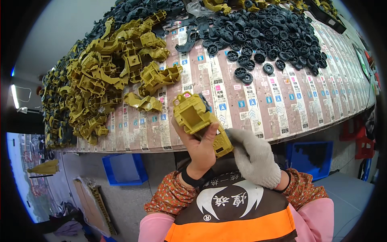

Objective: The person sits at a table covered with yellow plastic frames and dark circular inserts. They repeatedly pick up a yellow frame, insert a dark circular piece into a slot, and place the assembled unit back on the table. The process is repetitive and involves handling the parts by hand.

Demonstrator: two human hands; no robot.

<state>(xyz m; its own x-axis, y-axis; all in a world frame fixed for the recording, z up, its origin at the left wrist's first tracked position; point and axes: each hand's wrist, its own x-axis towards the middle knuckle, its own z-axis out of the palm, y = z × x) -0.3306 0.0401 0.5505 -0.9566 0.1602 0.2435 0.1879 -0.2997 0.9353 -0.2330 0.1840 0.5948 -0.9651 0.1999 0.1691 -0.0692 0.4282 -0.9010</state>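
My bare left hand (197,155) grips a yellow plastic toy truck body (191,115), its thumb along one side and the open box-like end tilted up. A dark round part, like a wheel, sits at the truck body's upper right side. My right hand (256,159), in a whitish knit glove, is closed against the lower right side of the body. A bit of dark material shows at its fingertips; the fingers hide most of it. Both hands are just off the table's near edge, above my dark apron.
Loose yellow truck parts (107,74) are heaped on the table's left. Black wheels (270,34) are piled at the far right, a few lying nearer. The patterned tabletop (258,105) has a curved-looking near edge. Blue bins (125,169) stand below it on both sides.
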